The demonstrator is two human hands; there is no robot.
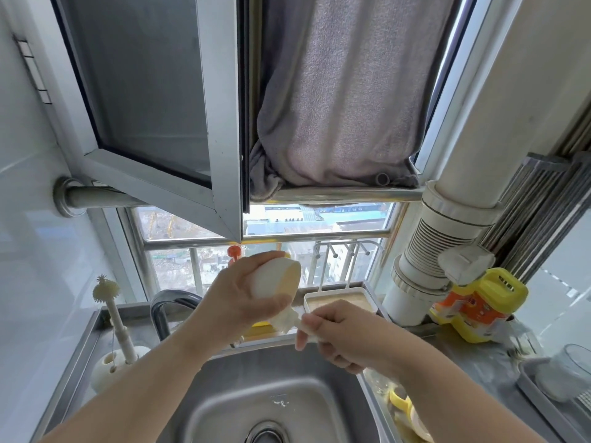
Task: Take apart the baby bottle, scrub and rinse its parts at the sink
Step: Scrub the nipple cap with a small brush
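Above the steel sink (230,372), my left hand (236,302) grips the pale baby bottle body (278,279). The bottle is tilted, base toward the window and neck (284,321) down toward my right hand. My right hand (345,334) pinches a white brush handle (308,330) that meets the bottle's neck; the brush head is hidden. Yellow and pale bottle parts (403,407) lie on the counter just right of the sink.
The faucet (166,305) arches at the sink's back left. A second brush (112,302) stands in a white holder. An open window sash (153,123) hangs overhead. A yellow detergent jug (479,305), a glass jar (572,369) and a white tray (339,298) stand at the right.
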